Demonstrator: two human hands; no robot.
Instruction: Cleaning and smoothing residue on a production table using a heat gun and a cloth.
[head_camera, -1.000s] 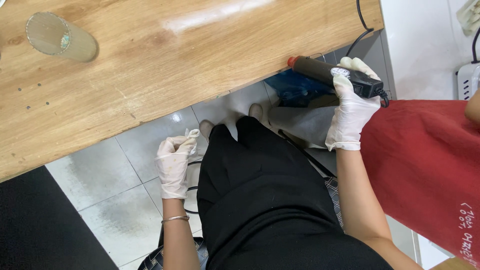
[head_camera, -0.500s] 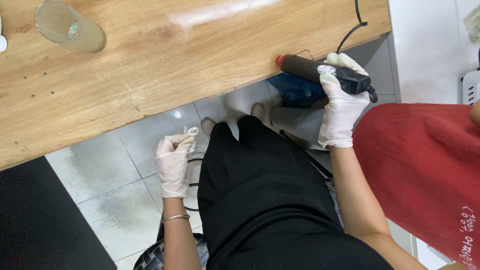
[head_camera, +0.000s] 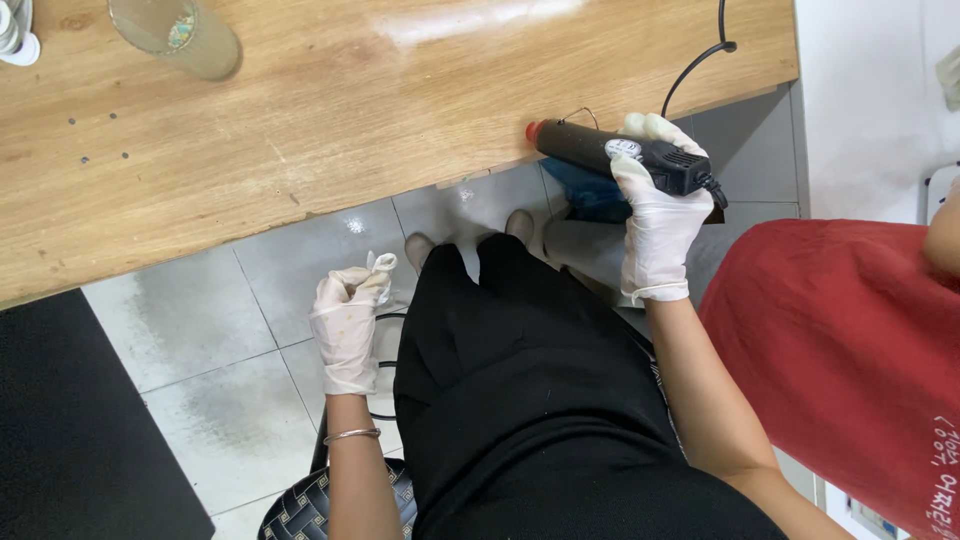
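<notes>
Head view: right hand (head_camera: 655, 225) clamped round black tool (head_camera: 610, 155) at worktop (head_camera: 400, 130) edge; rigid, probably light, best gripped mid-body, clear of red tip. Left hand (head_camera: 347, 322) curled shut, seemingly empty.

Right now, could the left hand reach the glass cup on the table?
Probably not: the left hand hangs low beside the lap, the glass cup sits far across the wooden table.

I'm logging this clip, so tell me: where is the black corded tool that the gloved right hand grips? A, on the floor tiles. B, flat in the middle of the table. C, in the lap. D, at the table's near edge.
D: the right hand holds the black corded tool at the near edge of the wooden table, its red tip over the wood.
</notes>
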